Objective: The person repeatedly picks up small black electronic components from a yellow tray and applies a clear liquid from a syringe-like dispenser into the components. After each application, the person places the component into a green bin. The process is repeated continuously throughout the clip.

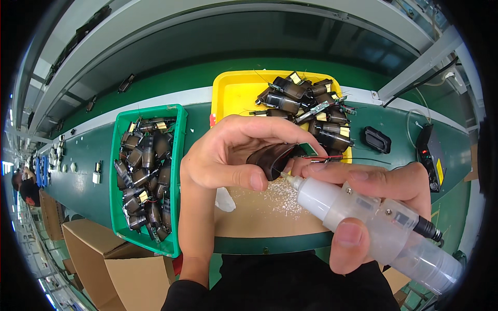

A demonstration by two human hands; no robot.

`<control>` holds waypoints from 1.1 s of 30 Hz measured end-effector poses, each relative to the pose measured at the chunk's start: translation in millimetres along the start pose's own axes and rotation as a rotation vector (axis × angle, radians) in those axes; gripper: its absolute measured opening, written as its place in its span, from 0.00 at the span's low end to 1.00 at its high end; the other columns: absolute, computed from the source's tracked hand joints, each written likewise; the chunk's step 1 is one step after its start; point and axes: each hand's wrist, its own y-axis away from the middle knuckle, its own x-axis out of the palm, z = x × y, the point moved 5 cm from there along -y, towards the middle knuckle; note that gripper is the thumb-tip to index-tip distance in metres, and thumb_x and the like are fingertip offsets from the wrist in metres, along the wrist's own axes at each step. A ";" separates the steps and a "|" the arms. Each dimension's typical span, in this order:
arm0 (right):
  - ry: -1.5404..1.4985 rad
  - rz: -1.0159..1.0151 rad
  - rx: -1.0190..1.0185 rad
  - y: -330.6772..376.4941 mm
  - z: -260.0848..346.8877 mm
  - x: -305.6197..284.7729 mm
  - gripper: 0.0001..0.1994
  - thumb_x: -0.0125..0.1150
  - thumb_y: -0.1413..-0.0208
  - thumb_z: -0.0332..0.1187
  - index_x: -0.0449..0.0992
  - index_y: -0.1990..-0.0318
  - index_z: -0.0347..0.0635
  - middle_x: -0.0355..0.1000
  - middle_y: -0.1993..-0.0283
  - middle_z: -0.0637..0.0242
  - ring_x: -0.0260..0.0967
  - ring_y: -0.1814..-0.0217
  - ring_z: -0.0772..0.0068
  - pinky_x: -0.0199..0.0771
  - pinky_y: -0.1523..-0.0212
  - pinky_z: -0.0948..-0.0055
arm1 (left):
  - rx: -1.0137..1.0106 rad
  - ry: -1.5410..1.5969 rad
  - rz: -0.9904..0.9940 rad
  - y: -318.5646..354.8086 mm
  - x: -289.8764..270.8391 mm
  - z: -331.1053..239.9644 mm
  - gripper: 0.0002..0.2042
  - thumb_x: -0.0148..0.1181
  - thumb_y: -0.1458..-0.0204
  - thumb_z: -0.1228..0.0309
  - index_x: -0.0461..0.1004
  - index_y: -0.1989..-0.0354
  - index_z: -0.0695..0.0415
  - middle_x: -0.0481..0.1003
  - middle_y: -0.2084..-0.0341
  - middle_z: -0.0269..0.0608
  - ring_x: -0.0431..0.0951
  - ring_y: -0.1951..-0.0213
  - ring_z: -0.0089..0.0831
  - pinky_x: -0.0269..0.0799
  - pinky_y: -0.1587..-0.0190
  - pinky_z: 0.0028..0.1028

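Observation:
My left hand (220, 158) is closed around a dark smoky plastic housing (267, 159), thumb in front and fingers curled over the back. Thin red and black wires trail from the housing toward the right. In my right hand (391, 189) is a translucent white pen-shaped tool (358, 210), with a narrow pale nozzle and a black cable plug on its side. The nozzle tip is at the housing's lower right edge; whether it touches cannot be made out. Below the hands lies a brown board (249, 220) scattered with white specks.
A green bin (184, 140) full of dark housings with circuit boards stands left. The yellow tray (233, 96) behind my hands holds similar units. One black part (376, 140) and a black power box (429, 155) sit at right. Cardboard boxes (91, 241) stand lower left.

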 end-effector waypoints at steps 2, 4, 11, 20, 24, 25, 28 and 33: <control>-0.008 0.030 0.045 -0.2 0.2 -0.4 0.15 0.57 0.62 0.17 0.70 0.61 0.27 0.69 0.58 0.47 0.67 0.53 0.62 0.66 0.50 0.73 | 0.002 -0.007 0.004 0.0 -0.2 -0.8 0.28 0.62 0.58 0.73 0.59 0.48 0.72 0.64 0.52 0.56 0.63 0.47 0.41 0.56 0.44 0.33; 0.000 0.050 0.017 0.0 0.0 0.3 0.16 0.57 0.61 0.18 0.68 0.61 0.28 0.69 0.59 0.47 0.67 0.53 0.60 0.66 0.50 0.71 | 0.006 -0.016 -0.005 0.7 0.1 -1.1 0.28 0.62 0.58 0.73 0.60 0.49 0.72 0.65 0.52 0.56 0.64 0.48 0.41 0.57 0.44 0.33; 0.051 0.098 -0.128 1.5 -0.4 2.2 0.17 0.58 0.59 0.20 0.62 0.60 0.30 0.68 0.59 0.46 0.67 0.52 0.56 0.65 0.49 0.63 | 0.014 -0.121 0.020 -0.4 -0.8 -4.4 0.28 0.64 0.58 0.69 0.62 0.51 0.73 0.67 0.55 0.56 0.67 0.50 0.40 0.60 0.47 0.33; 0.164 0.124 -0.157 1.9 3.3 4.3 0.19 0.57 0.55 0.24 0.55 0.58 0.33 0.68 0.61 0.44 0.67 0.53 0.51 0.66 0.50 0.57 | 0.018 -0.174 0.032 1.3 -1.9 -6.0 0.28 0.64 0.59 0.68 0.63 0.51 0.72 0.68 0.55 0.56 0.68 0.51 0.40 0.60 0.48 0.33; 0.185 0.150 -0.150 1.5 2.5 4.8 0.19 0.57 0.55 0.24 0.55 0.58 0.33 0.68 0.61 0.43 0.67 0.53 0.50 0.67 0.50 0.58 | 0.021 -0.199 0.039 1.1 -2.3 -6.5 0.28 0.64 0.59 0.68 0.63 0.51 0.72 0.68 0.55 0.56 0.69 0.52 0.40 0.61 0.48 0.33; 0.180 0.153 -0.149 1.5 2.2 4.9 0.19 0.57 0.55 0.24 0.55 0.58 0.33 0.67 0.61 0.43 0.67 0.52 0.50 0.67 0.50 0.58 | 0.019 -0.198 0.044 0.8 -2.4 -6.5 0.28 0.64 0.59 0.68 0.63 0.51 0.72 0.68 0.55 0.56 0.69 0.52 0.40 0.61 0.49 0.33; 0.174 0.155 -0.138 1.8 2.5 5.3 0.19 0.57 0.55 0.23 0.55 0.58 0.34 0.67 0.60 0.43 0.67 0.52 0.49 0.66 0.50 0.57 | 0.022 -0.206 0.062 1.0 -2.5 -7.7 0.28 0.64 0.59 0.68 0.64 0.51 0.72 0.68 0.55 0.56 0.69 0.53 0.40 0.62 0.49 0.33; 0.117 0.151 -0.160 2.3 0.9 6.4 0.20 0.57 0.55 0.24 0.54 0.57 0.34 0.67 0.60 0.42 0.67 0.53 0.48 0.66 0.50 0.55 | 0.026 -0.182 0.061 2.4 -2.1 -8.3 0.28 0.64 0.59 0.68 0.63 0.51 0.72 0.68 0.55 0.55 0.69 0.53 0.39 0.62 0.50 0.32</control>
